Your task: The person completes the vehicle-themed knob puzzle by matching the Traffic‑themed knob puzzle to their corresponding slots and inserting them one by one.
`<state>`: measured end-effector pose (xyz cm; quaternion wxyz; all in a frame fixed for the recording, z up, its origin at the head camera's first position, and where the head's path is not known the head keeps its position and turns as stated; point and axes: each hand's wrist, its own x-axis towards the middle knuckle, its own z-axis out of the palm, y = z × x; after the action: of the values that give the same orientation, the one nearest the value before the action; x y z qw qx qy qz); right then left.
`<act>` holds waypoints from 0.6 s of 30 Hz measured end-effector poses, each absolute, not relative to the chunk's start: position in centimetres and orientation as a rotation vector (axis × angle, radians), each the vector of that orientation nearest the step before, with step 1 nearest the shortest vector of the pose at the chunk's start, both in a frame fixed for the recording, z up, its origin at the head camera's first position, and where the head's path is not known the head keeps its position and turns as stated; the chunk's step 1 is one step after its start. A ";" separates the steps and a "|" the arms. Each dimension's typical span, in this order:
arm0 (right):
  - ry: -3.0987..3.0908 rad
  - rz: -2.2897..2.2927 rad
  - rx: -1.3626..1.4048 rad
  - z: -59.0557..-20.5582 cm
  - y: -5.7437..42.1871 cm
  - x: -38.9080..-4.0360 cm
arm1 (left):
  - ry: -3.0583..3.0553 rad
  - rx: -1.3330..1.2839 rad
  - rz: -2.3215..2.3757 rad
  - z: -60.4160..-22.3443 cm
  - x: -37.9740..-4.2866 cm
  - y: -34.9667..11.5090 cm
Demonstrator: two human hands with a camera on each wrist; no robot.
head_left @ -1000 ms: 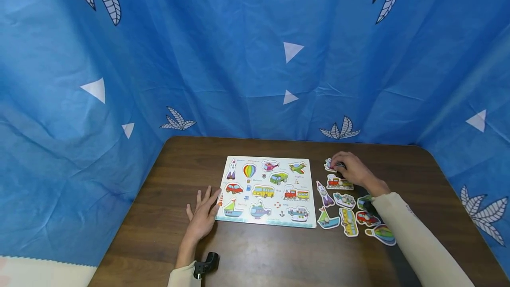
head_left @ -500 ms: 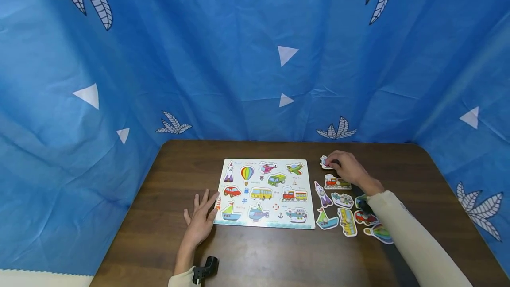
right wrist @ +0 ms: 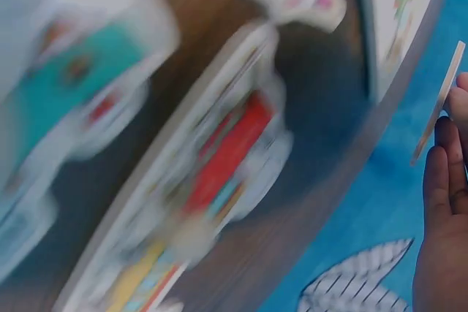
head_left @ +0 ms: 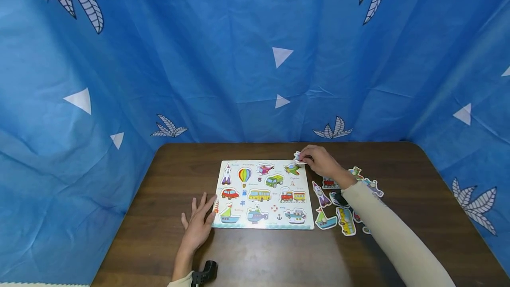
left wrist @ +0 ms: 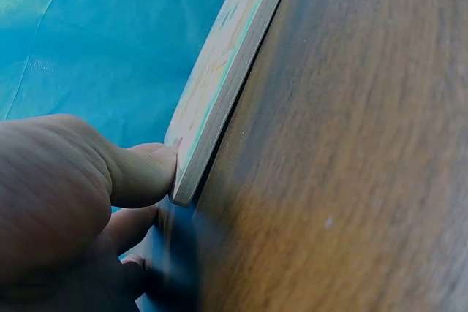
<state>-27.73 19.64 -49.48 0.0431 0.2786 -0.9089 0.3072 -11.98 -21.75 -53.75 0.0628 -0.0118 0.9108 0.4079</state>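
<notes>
Right hand (head_left: 320, 160) shifted left to the puzzle board's (head_left: 275, 226) far right corner, small white-edged piece (head_left: 297, 157) brought along in its grip, green plane piece (head_left: 356, 172) and blue-grey piece (head_left: 372, 186) newly in view, train piece (head_left: 330, 184) partly hidden, balloon piece (head_left: 366, 230) mostly behind the sleeve (head_left: 386, 220)

Tbl top (head_left: 271, 256) is seen as dk brown wood or wood-look laminate, w/ fine grain & soft sheen nr front. Puzzle board (head_left: 267, 226) is faced w/ smooth printed layer; its edge is shown as bare matt wood. On held pc (right wrist: 441, 99), pale wood-look edge is seen. Train pc (right wrist: 227, 155) is printed, finish blurred. Backdrop (head_left: 223, 56) is made of creased cloth; R sleeve (head_left: 394, 225), matt cloth.
</notes>
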 end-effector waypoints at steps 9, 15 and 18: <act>-2.878 0.885 0.921 -49.4 14.4 -28.5 | 2.761 -0.022 1.234 -53.9 -12.0 -21.7; -2.910 0.878 0.933 -49.4 12.5 -28.8 | 2.768 0.008 1.245 -53.9 -11.9 -21.7; -2.909 0.876 0.955 -49.4 11.6 -29.0 | 2.767 -0.004 1.243 -53.9 -11.9 -21.8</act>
<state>-28.95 11.64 -49.44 -0.0217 0.2996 -0.9133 0.2751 -11.93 -21.76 -53.87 0.0542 -0.0014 0.9108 0.4092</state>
